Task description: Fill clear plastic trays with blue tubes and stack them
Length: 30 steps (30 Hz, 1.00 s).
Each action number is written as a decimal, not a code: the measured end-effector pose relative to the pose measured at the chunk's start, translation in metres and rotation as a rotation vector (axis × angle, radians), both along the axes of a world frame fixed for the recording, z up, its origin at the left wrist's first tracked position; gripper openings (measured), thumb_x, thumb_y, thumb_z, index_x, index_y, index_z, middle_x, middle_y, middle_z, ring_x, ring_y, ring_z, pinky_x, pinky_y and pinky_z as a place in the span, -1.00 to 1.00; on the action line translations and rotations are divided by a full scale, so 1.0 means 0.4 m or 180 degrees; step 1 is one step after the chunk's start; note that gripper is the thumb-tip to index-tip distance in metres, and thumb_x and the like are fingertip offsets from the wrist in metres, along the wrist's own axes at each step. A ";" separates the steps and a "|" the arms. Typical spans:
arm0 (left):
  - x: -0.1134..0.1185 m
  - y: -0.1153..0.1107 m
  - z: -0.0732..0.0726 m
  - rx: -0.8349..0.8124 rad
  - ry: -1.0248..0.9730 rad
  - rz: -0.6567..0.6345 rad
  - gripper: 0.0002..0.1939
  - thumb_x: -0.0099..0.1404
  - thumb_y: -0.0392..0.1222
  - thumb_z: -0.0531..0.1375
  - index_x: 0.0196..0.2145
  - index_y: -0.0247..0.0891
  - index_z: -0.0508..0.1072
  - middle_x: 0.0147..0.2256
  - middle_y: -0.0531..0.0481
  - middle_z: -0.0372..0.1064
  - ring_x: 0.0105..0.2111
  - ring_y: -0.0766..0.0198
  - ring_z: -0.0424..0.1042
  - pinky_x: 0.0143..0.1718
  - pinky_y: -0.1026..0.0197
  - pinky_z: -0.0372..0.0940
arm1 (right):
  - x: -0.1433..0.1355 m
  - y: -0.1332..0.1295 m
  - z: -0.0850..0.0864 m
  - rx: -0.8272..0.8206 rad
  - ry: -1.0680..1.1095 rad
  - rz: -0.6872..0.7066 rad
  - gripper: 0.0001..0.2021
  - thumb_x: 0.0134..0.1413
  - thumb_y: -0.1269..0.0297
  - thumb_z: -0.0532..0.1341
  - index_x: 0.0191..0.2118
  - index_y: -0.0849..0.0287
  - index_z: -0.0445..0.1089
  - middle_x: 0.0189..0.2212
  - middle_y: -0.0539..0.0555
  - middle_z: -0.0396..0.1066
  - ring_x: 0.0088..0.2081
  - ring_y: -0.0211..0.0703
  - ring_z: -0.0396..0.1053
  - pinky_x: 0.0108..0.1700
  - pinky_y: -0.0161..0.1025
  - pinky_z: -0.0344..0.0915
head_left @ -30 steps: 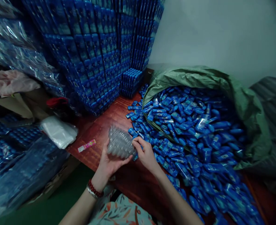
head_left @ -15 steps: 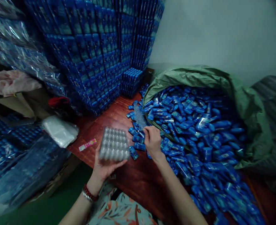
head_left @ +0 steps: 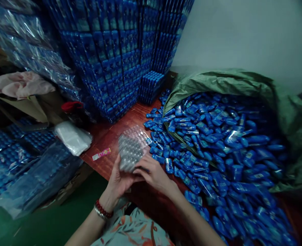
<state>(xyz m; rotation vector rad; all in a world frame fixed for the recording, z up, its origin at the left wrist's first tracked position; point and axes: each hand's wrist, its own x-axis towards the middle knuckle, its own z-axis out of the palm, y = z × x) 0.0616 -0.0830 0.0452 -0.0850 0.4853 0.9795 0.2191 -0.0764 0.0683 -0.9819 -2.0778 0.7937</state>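
Note:
A stack of clear plastic trays with rows of dimples [head_left: 130, 153] is held at its near end by my left hand [head_left: 120, 181], with thumb on the left side and fingers underneath. At the stack's near right corner, the bent fingers of my right hand [head_left: 151, 172] close on the edge; how many layers they grip is hidden. Just beyond the stack, a single clear dimpled tray [head_left: 137, 131] shows over the red-brown tabletop [head_left: 115, 131]. Small blue bottles [head_left: 168, 164] lie loose to the right of my hands.
A green sack [head_left: 233, 75] spills many blue bottles across the table's right side. Tall blocks of packed bottles [head_left: 107, 68] rise behind. At left are clear plastic bags [head_left: 72, 138], a pink strip [head_left: 101, 153] and wrapped bottle packs [head_left: 38, 174].
My right hand has come back left from the loose bottles to the stack. The single tray it held now shows beyond the stack. The view has shifted slightly left.

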 end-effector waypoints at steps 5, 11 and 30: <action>-0.016 -0.022 0.003 -0.0143 0.0111 -0.0326 -0.68 0.24 -0.10 0.15 -0.12 -0.37 0.37 -0.24 -0.17 0.50 -0.29 0.06 0.49 0.00 -0.35 0.20 | 0.005 0.010 0.001 -0.0936 0.0399 0.0230 -0.92 0.02 0.28 0.30 -0.44 0.11 0.52 -0.49 -0.02 0.45 -0.34 -0.22 0.35 -0.27 -0.31 0.25; -0.033 -0.038 -0.030 -0.0127 0.0060 -0.0374 -0.55 0.27 -0.08 0.14 0.07 -0.33 0.28 -0.18 -0.21 0.49 -0.22 0.00 0.49 0.00 -0.37 0.20 | 0.007 0.024 0.005 -0.1556 0.0625 0.0339 -0.85 0.02 0.23 0.28 -0.47 0.14 0.53 -0.53 -0.02 0.43 -0.40 -0.25 0.34 -0.32 -0.33 0.23; -0.058 -0.028 -0.005 -0.0213 0.0031 0.0379 -0.30 0.28 -0.06 0.15 0.28 -0.11 -0.06 -0.01 -0.20 0.41 0.00 -0.08 0.38 0.11 -0.42 0.01 | 0.017 0.238 -0.083 0.1085 -0.1492 -0.1546 -0.81 0.23 0.33 0.04 -0.24 0.20 0.40 -0.31 0.16 0.40 -0.20 -0.04 0.27 -0.09 -0.09 0.14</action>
